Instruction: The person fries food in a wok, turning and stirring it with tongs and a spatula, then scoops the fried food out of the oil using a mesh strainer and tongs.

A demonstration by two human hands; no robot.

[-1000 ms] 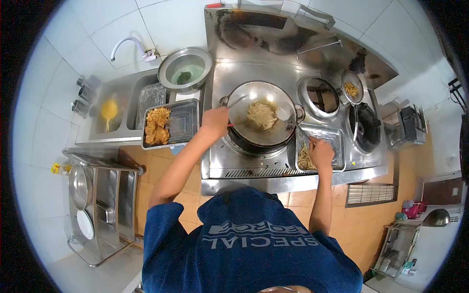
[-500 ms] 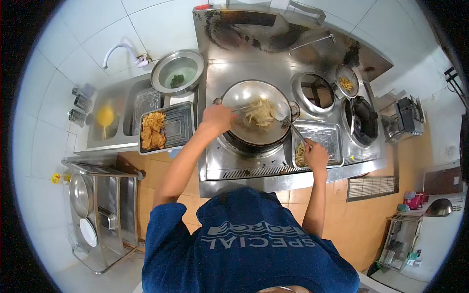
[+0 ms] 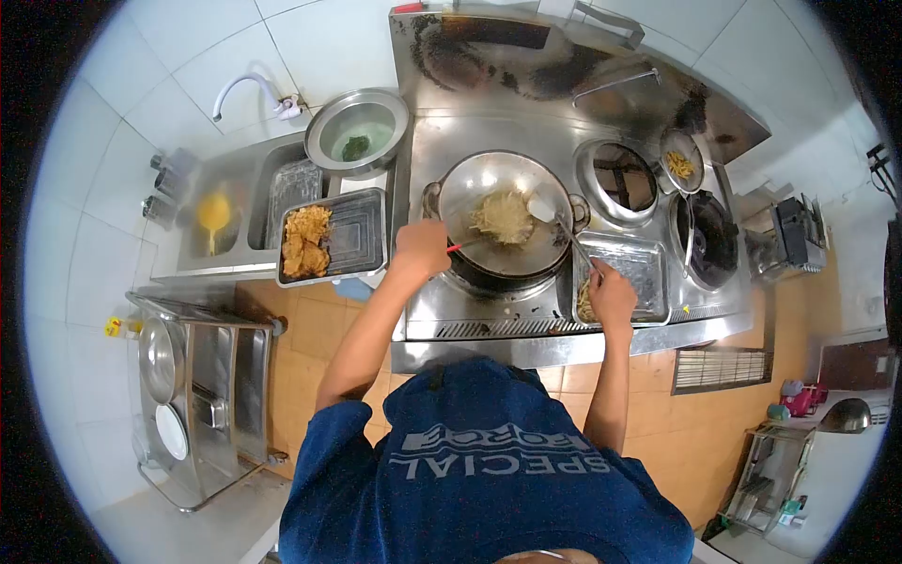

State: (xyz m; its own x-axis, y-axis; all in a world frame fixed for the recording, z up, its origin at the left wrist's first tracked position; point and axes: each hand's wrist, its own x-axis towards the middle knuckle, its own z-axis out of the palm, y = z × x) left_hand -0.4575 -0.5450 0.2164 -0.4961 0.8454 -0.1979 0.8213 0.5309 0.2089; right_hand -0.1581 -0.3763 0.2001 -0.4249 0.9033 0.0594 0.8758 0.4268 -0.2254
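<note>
My left hand is closed at the left side of a wok on the stove, holding a thin utensil with a red section. Its far end runs toward the food and is hard to make out. In the wok's middle lies a heap of pale, thin strips of food. My right hand grips the long handle of a wok spatula, whose blade rests inside the wok, right of the strips. Below that handle sits a metal tray with some pale strips at its left side, partly hidden by my hand.
Left of the stove, a tray of fried golden pieces overhangs the counter edge. Behind it stands a bowl with something green in liquid. At right are a strainer holding yellowish strips, a round pot and a dark burner.
The strips have gathered into a flatter, rounder heap in the wok. My left hand has shifted slightly lower against the wok. The whole view has moved slightly, with the stove further right.
</note>
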